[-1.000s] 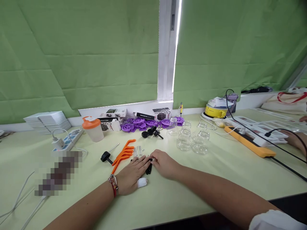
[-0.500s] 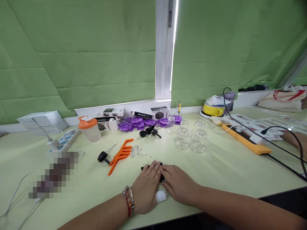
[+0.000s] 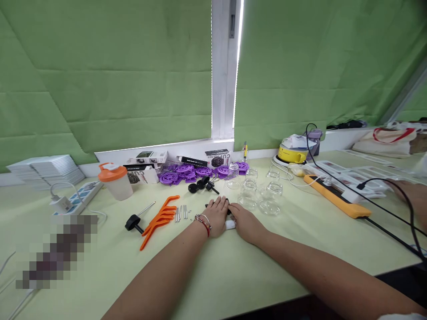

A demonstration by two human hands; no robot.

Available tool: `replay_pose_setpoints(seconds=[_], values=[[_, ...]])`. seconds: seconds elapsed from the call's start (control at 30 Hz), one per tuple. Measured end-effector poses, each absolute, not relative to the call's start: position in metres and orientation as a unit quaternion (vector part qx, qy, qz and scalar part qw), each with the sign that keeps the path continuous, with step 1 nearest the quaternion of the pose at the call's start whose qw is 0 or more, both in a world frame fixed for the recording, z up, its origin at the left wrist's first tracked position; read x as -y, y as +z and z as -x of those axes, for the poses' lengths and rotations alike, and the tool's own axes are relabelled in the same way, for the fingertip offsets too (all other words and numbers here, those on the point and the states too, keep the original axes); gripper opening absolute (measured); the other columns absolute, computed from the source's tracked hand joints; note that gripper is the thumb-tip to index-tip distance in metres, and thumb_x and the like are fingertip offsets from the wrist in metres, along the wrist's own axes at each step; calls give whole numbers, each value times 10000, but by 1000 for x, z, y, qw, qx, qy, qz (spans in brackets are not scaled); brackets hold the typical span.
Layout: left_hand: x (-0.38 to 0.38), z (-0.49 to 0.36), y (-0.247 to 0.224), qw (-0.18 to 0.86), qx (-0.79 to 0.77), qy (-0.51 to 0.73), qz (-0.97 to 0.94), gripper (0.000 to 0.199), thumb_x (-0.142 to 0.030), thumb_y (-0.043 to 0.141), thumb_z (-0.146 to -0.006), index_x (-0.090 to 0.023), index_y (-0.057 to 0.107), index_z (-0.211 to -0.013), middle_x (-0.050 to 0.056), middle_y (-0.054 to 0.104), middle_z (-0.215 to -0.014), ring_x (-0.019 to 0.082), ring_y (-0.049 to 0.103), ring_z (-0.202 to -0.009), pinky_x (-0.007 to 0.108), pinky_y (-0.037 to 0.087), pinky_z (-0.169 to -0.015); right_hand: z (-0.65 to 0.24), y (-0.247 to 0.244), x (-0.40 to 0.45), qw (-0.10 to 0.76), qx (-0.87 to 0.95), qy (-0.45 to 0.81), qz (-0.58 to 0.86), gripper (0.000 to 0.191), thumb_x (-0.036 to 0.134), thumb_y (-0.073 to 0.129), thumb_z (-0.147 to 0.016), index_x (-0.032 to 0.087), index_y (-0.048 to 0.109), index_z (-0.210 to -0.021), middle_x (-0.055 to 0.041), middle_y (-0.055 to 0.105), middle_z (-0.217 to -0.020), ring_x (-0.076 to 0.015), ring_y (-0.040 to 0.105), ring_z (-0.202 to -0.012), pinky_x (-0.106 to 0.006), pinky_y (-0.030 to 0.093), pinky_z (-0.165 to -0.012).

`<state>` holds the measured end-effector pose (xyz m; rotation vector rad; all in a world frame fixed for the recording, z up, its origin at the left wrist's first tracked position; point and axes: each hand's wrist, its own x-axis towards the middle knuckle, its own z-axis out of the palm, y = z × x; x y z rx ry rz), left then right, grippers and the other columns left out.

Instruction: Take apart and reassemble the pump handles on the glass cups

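My left hand lies flat, fingers stretched forward, over some small black parts on the table. A white wrap covers its thumb. Against it from the right rests my right hand, its fingers outstretched and slightly bent beside the same parts. Most of the black pieces are hidden under the hands, so their kind does not show. To the left are orange handle-shaped pieces, metal screws and a black knob-like part. Just beyond the fingers sit black round parts.
Clear glass jars stand right of the hands. Behind lie purple wheel-shaped pieces and cup holder boxes. An orange-lidded shaker stands left; an orange power strip lies right. Another person's hand shows at the right edge.
Both hands have slid forward across the table, with the black parts under them, toward the jars and black round parts. The view has shifted slightly.
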<state>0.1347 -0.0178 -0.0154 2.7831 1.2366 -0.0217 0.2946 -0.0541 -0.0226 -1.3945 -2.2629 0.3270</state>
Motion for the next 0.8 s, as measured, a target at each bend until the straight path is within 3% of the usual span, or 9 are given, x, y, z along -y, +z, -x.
replay_pose_setpoints(seconds=[0.3,0.43,0.57,0.7,0.8], values=[[1,-112,-11,66,-425,-46,-901,807,-528,350,-859,-57,99,-1465,181,75,-1545,314,24,-1418,507,64,-1120,-275,-25,37,213,828,112,506,517,19,407,-752,120,499,-1251,-139,495,-1281,-215,525,-1120,-313,398,-945],[5,-111,-7,65,-418,-38,-905,825,-560,309,-864,-41,86,-1465,187,64,-1542,313,15,-1418,509,55,-1122,-271,-7,28,251,814,112,511,447,17,416,-749,136,553,-1157,-121,531,-1220,-198,524,-1095,-288,399,-912],[14,-105,12,46,-431,-6,-901,824,-568,293,-868,-36,92,-1464,196,64,-1538,324,14,-1417,567,4,-1104,-251,20,2,307,780,93,538,314,108,367,-862,139,597,-1073,-123,562,-1160,-183,536,-1044,-271,400,-872],[30,-86,32,52,-439,4,-897,768,-507,285,-893,-29,88,-1462,205,60,-1536,317,39,-1417,568,37,-1107,-228,31,-29,266,733,106,617,242,273,478,-868,136,647,-975,-141,614,-1064,-219,575,-976,-288,413,-803],[44,-66,33,58,-439,1,-896,687,-433,295,-908,-57,132,-1459,204,126,-1529,298,74,-1418,562,61,-1110,-220,27,-44,251,714,122,642,228,305,535,-838,133,659,-921,-140,662,-937,-240,605,-911,-297,417,-735]])
